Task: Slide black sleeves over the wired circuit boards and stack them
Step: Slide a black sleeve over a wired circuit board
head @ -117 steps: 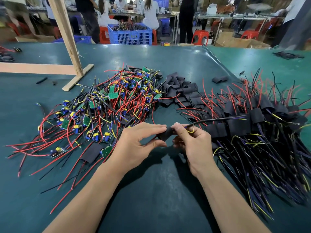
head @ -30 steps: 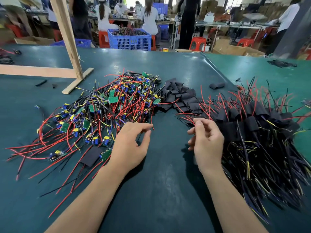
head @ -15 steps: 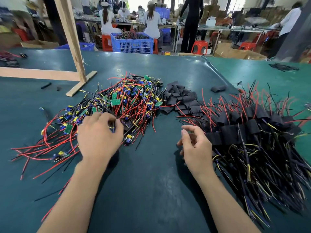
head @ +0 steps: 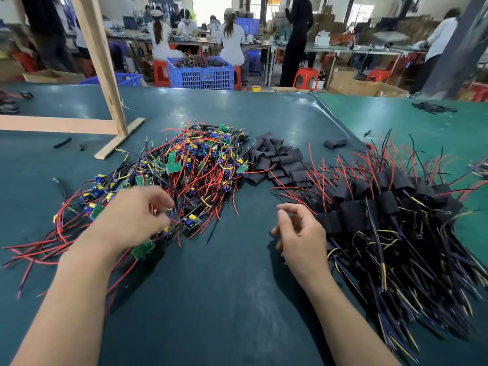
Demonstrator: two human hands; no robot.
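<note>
A tangled pile of bare wired circuit boards [head: 195, 165], green with red, black and yellow leads, lies left of centre on the table. My left hand [head: 134, 217] is at its near edge, fingers curled and pinching some leads; a green board [head: 142, 249] shows just under the hand. Loose black sleeves [head: 280, 162] are heaped behind the middle. The stack of sleeved boards [head: 383, 207] spreads out on the right, wires fanning both ways. My right hand [head: 298, 233] hovers beside that stack, fingers loosely curled and holding nothing.
The dark green table mat [head: 224, 299] runs to my body between the arms. A wooden frame [head: 105, 75] stands at the back left. One stray sleeve [head: 335, 142] lies behind the stack. Blue crates [head: 200, 72] and several seated or standing people are beyond the table.
The sleeved board both hands held is gone from them. My left hand has swung left into the bare-board pile and curled onto leads. My right hand stays by the stack, empty.
</note>
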